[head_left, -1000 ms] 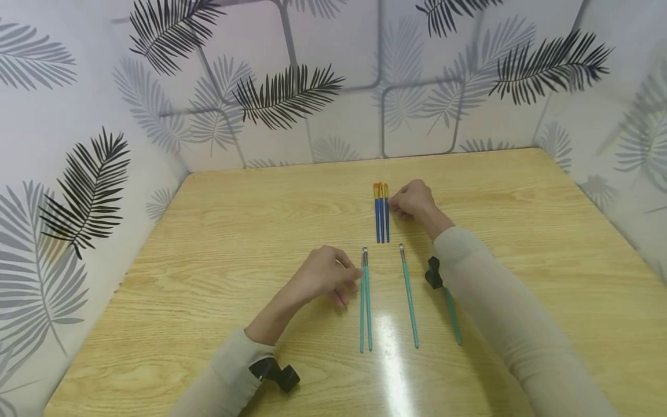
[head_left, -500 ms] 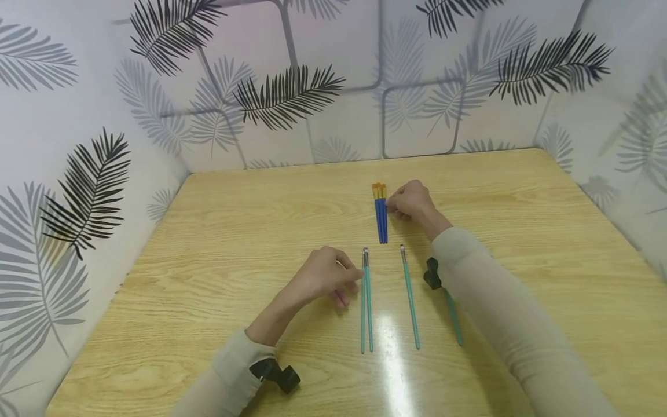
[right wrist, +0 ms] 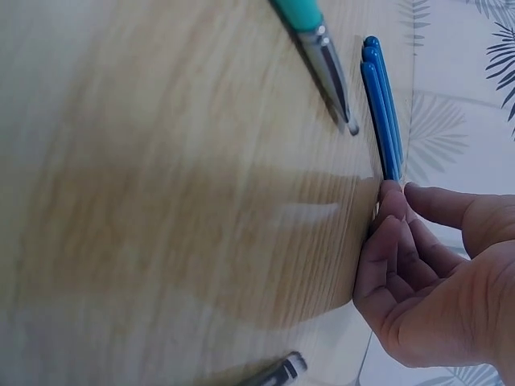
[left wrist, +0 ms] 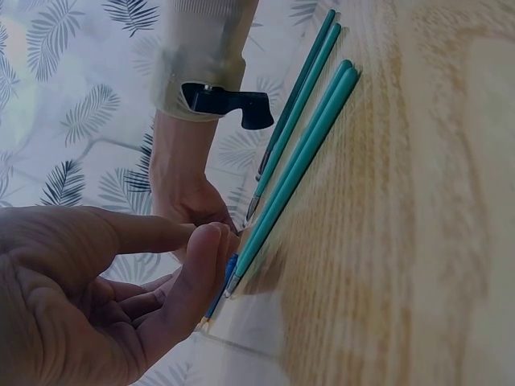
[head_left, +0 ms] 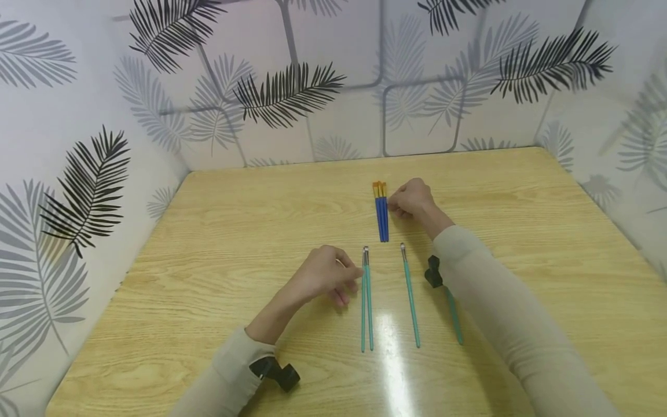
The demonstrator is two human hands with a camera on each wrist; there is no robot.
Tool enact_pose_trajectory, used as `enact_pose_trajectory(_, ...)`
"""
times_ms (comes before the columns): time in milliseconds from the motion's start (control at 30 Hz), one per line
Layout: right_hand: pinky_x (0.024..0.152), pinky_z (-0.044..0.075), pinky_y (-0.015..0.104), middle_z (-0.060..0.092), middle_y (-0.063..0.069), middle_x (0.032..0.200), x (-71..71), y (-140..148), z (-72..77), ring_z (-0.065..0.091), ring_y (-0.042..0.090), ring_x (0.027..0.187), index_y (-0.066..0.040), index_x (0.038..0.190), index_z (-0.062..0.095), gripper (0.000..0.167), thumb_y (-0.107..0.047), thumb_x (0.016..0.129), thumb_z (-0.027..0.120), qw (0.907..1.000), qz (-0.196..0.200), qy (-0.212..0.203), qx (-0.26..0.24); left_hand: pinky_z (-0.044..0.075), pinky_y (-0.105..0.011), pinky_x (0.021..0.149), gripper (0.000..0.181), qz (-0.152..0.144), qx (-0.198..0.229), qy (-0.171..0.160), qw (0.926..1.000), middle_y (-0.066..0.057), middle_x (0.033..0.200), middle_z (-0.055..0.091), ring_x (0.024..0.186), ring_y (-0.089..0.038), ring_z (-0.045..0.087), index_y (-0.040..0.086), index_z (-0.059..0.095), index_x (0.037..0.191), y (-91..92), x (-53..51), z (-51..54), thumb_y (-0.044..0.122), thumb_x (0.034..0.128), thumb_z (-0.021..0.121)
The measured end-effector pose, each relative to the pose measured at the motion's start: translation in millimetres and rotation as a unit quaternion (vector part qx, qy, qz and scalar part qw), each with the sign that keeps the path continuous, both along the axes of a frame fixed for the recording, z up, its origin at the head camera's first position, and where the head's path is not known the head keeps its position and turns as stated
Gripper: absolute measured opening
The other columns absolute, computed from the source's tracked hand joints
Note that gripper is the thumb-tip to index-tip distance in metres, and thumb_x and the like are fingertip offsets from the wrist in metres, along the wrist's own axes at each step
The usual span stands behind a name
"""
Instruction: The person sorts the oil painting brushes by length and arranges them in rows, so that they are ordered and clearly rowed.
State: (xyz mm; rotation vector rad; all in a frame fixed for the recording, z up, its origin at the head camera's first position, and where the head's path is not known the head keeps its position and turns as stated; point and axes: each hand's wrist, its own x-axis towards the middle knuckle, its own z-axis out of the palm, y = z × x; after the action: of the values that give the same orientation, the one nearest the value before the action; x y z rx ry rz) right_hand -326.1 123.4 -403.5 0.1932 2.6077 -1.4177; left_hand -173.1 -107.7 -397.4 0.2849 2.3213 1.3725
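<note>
Three blue-handled paintbrushes (head_left: 382,219) with orange bristles lie side by side at the back of the table. My right hand (head_left: 414,200) is at their right side with bent fingers, fingertips at or touching the handles; in the right wrist view the hand hides their bristle ends. My left hand (head_left: 325,273) hovers beside two teal paintbrushes (head_left: 367,307), thumb and index tips close together, other fingers loosely bent, holding nothing. Those two teal brushes nearly touch at their tips. A single teal paintbrush (head_left: 410,301) lies to their right.
Another teal paintbrush (head_left: 454,318) lies partly under the right forearm. Black wrist mounts (head_left: 433,272) sit on both sleeves. The wood-grain table (head_left: 234,220) meets a leaf-patterned wall (head_left: 339,104) at the back and sides.
The blue brushes have been pushed closer together, the rightmost moving left against the others, with their handle ends gathered. The left hand and teal brushes have hardly moved.
</note>
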Motion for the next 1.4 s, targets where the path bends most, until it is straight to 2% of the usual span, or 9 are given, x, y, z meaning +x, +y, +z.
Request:
enact_pose_trajectory(167,0.061,0.058,0.026,0.076,0.012,0.086,-2.0,4,0.8,0.067,0.016,0.066,0.008,0.111,0.074,0.023,-0.009,0.097,0.071,0.9998,-0.005,-0.003,-0.019,0.063,-0.038,0.053,0.02,0.003,-0.005,0.001,1.0,-0.013,0.077,0.075,0.053,-0.022,0.071,-0.005,0.07,0.101,1.4,-0.5,0.8,0.015,0.0984,0.071)
enact_pose_trajectory(300,0.064,0.059,0.026,0.076,0.015,0.094,-0.5,7,3.9,0.068,0.017,0.07,0.008,0.114,0.072,0.027,-0.015,0.1,0.069,0.9996,-0.002,-0.012,-0.027,0.063,-0.038,0.053,0.02,0.005,-0.01,0.0,0.9999,-0.013,0.076,0.075,0.053,-0.022,0.071,-0.005,0.07,0.101,2.1,-0.6,1.4,0.015,0.0986,0.071)
enact_pose_trajectory(500,0.086,0.062,0.036,0.071,0.025,0.123,10.3,15,16.6,0.074,0.025,0.093,0.008,0.128,0.061,0.041,-0.023,0.103,0.065,0.9985,0.019,-0.018,-0.049,0.063,-0.04,0.052,0.018,0.003,-0.002,0.003,1.0,-0.015,0.079,0.076,0.053,-0.022,0.07,-0.003,0.069,0.103,2.8,-1.8,1.8,0.014,0.0984,0.072)
enact_pose_trajectory(633,0.096,0.06,0.043,0.065,0.028,0.133,20.4,23,24.5,0.071,0.034,0.107,0.009,0.138,0.053,0.05,-0.027,0.105,0.063,0.9964,0.05,-0.014,-0.068,0.063,-0.04,0.052,0.017,0.001,0.004,0.016,0.9999,-0.015,0.083,0.076,0.053,-0.023,0.07,-0.001,0.069,0.104,3.8,-2.8,1.9,0.014,0.0978,0.072)
enact_pose_trajectory(933,0.104,0.055,0.05,0.063,0.028,0.135,39.7,35,31.4,0.066,0.042,0.119,0.007,0.142,0.048,0.055,-0.03,0.104,0.063,0.9923,0.089,-0.012,-0.085,0.062,-0.035,0.053,0.017,-0.016,-0.008,0.037,0.9992,-0.012,0.092,0.076,0.061,-0.024,0.072,0.004,0.072,0.105,12.0,-3.8,5.0,0.02,0.0988,0.072)
enact_pose_trajectory(1300,0.104,0.055,0.052,0.064,0.027,0.135,63.8,47,42.0,0.065,0.043,0.119,0.003,0.14,0.052,0.051,-0.031,0.104,0.063,0.9908,0.12,-0.016,-0.061,0.061,-0.035,0.052,0.021,-0.017,-0.018,0.046,0.9986,-0.013,0.101,0.075,0.062,-0.025,0.073,0.005,0.068,0.109,18.3,-3.4,11.1,0.021,0.0978,0.073)
enact_pose_trajectory(1400,0.102,0.056,0.051,0.063,0.028,0.133,71.5,54,41.9,0.065,0.043,0.117,0.003,0.14,0.052,0.052,-0.032,0.104,0.064,0.9907,0.124,-0.017,-0.054,0.061,-0.034,0.052,0.023,-0.017,-0.016,0.04,0.9989,-0.011,0.1,0.075,0.062,-0.026,0.073,0.005,0.067,0.112,20.9,-2.5,11.3,0.021,0.0973,0.073)
